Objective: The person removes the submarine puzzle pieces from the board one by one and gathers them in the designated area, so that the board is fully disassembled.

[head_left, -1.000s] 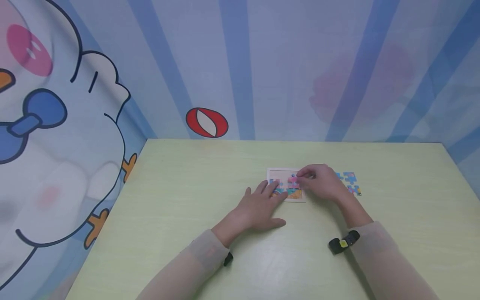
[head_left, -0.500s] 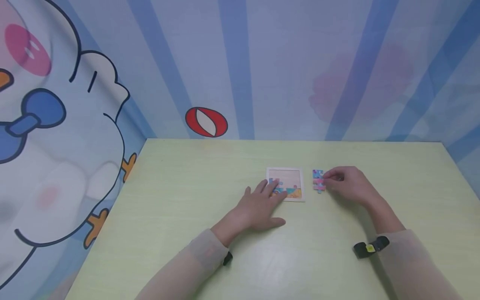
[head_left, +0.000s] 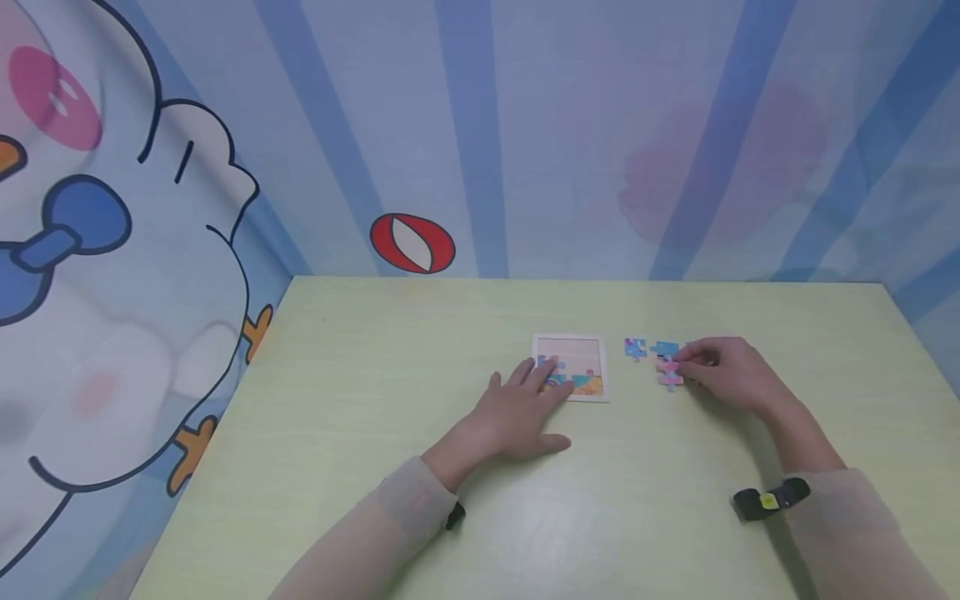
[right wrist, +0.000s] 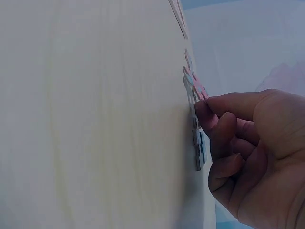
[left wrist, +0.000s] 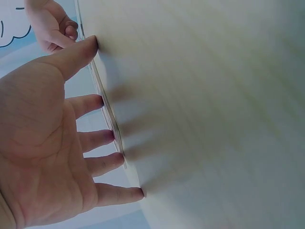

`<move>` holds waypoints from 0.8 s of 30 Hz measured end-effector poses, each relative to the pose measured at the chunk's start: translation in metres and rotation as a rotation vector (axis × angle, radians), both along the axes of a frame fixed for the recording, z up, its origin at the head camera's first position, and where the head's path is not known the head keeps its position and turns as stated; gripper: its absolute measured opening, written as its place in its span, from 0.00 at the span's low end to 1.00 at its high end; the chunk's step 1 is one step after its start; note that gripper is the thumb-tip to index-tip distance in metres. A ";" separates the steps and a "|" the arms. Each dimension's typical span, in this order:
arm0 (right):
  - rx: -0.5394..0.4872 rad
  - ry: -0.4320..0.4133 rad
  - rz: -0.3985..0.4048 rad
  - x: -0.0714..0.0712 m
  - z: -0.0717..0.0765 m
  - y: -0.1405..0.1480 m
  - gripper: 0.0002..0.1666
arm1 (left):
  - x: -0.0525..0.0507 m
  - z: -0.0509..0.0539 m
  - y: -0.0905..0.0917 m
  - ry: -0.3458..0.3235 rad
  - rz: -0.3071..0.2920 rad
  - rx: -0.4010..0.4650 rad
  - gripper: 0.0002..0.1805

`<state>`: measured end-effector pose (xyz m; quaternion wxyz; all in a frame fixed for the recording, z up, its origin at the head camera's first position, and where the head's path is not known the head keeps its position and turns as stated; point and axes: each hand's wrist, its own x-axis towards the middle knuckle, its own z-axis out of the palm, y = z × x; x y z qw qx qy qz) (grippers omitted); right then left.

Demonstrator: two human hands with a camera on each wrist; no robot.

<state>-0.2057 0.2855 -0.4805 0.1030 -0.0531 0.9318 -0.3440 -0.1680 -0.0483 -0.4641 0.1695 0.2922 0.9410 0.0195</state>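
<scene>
Between thumb and forefinger my right hand (head_left: 731, 372) pinches a pink puzzle piece (head_left: 669, 371), in front of the loose pieces. In the right wrist view the pink piece (right wrist: 198, 85) is tilted, one edge up off the table. My left hand (head_left: 513, 417) lies spread with straight fingers, fingertips on the lower left of a white puzzle frame (head_left: 605, 367). Inside the frame, fitted pieces (head_left: 588, 384) run along the bottom and up the left side, partly hidden by those fingers. The left wrist view shows the fingertips of the left hand (left wrist: 43, 143) touching down.
A blue puzzle piece (head_left: 635, 347) lies right of the frame. Another blue piece (head_left: 664, 348) lies behind the pinched one, and more pieces are partly hidden by the right hand. The pale table (head_left: 420, 350) meets a printed blue cloth (head_left: 540, 167) at its back edge.
My right hand has carried the pink piece out of the frame's right side and rightward to the loose pieces. My left hand has stayed in place on the frame.
</scene>
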 end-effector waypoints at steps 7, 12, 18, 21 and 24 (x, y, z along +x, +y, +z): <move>0.009 -0.004 -0.006 0.001 0.000 0.003 0.17 | 0.000 0.000 0.000 -0.007 0.002 0.001 0.44; 0.016 -0.006 -0.012 0.001 -0.002 0.004 0.19 | 0.000 0.001 0.000 -0.006 0.000 0.002 0.44; 0.021 0.001 -0.009 0.001 -0.003 0.004 0.19 | 0.000 0.002 0.000 -0.007 0.002 0.008 0.44; 0.026 0.010 -0.006 0.002 -0.003 0.004 0.19 | 0.000 0.003 0.000 -0.009 0.003 0.010 0.44; 0.031 0.016 -0.011 0.003 -0.003 0.003 0.18 | 0.000 0.003 0.000 -0.012 0.004 0.011 0.44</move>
